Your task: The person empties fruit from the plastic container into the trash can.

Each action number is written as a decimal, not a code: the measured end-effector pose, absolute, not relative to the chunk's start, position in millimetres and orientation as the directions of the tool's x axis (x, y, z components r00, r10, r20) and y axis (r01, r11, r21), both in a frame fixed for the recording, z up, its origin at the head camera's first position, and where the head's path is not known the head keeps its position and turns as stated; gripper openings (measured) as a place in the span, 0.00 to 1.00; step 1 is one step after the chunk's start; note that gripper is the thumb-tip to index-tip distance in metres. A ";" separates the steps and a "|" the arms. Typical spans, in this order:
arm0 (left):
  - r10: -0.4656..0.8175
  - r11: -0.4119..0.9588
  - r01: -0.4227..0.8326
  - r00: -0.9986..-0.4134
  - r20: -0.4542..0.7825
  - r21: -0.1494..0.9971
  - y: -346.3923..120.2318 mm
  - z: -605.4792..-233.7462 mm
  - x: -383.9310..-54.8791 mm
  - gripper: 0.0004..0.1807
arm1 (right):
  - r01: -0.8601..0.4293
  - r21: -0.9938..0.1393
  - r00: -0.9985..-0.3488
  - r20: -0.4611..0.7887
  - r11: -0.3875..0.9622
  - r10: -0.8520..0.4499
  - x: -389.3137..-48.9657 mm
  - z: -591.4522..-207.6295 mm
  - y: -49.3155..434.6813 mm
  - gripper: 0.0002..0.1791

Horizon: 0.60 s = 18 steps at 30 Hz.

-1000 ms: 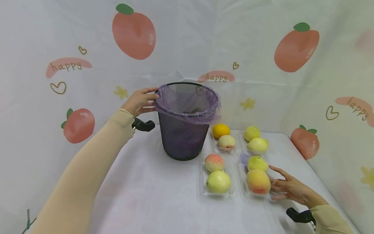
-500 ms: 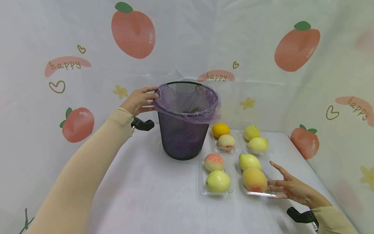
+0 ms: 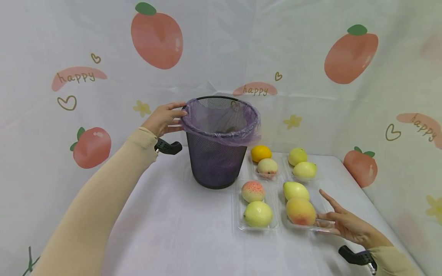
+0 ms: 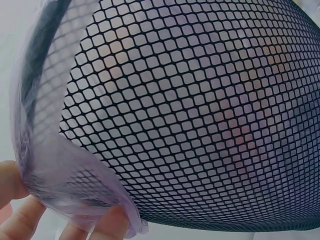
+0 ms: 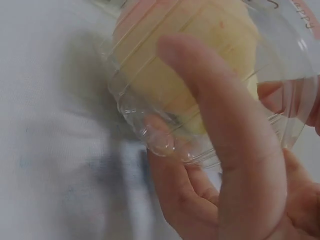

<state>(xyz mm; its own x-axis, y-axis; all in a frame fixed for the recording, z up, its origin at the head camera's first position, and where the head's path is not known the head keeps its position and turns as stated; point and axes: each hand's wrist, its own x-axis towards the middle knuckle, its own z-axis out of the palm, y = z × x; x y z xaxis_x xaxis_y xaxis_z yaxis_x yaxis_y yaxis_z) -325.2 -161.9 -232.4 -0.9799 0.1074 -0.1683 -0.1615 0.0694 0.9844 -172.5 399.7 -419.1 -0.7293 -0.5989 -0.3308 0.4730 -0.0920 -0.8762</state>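
Observation:
My left hand (image 3: 165, 119) holds the rim of a black mesh wastebasket (image 3: 216, 163), which is lined with a thin purple plastic bag (image 3: 224, 138). In the left wrist view, the fingertips (image 4: 111, 222) lie against the folded-over bag at the rim. On the right, my right hand (image 3: 348, 226) grips the side of a clear plastic tray (image 3: 319, 203). A yellow-orange peach (image 3: 301, 211) and a yellow-green fruit (image 3: 296, 191) sit in it. The tray tilts leftward, its right side raised. In the right wrist view, the thumb crosses the tray's clear wall, with fingers below it.
Beside the held tray lies another clear tray (image 3: 239, 222) with a pink-speckled peach (image 3: 253, 191) and a yellow-green fruit (image 3: 258, 214). Two more trays stand behind, bearing an orange-yellow fruit (image 3: 261, 153), a pale peach (image 3: 267, 167) and two yellow-green fruits (image 3: 305, 170). Printed cloth walls enclose the white table.
My right hand has raised the right side of its tray, and the two fruits in it have shifted left. The left hand and the wastebasket stay where they were.

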 end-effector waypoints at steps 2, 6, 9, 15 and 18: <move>0.107 0.069 -0.162 -0.980 -0.169 0.984 -161.9 -232.4 -325.2 0.30 | 0.475 -0.873 -0.729 -0.319 -0.112 -0.606 -171.4 -419.0 398.7 0.43; 0.110 0.068 -0.158 -0.980 -0.165 0.985 -162.5 -232.5 -325.0 0.30 | 0.478 -0.863 -0.713 -0.270 -0.166 -0.647 -170.9 -418.5 397.4 0.44; 0.113 0.065 -0.155 -0.980 -0.162 0.986 -163.1 -232.8 -324.9 0.30 | 0.461 -0.868 -0.715 -0.241 -0.183 -0.656 -171.1 -417.1 397.6 0.44; 0.114 0.070 -0.151 -0.981 -0.158 0.986 -162.6 -232.7 -323.5 0.29 | 0.434 -0.876 -0.719 -0.198 -0.208 -0.666 -171.1 -412.2 397.3 0.43; 0.117 0.069 -0.153 -0.980 -0.161 0.986 -162.0 -232.3 -323.3 0.30 | 0.444 -0.864 -0.713 -0.181 -0.238 -0.677 -172.2 -409.2 396.0 0.42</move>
<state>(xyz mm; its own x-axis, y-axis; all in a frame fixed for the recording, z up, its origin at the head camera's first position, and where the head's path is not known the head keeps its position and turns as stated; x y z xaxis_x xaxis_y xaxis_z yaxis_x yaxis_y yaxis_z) -323.3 -162.0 -232.3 -0.9800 0.1172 -0.1605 -0.1532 0.0689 0.9858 -172.2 396.0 -409.2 -0.7133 -0.6771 -0.1809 0.4445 -0.2375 -0.8637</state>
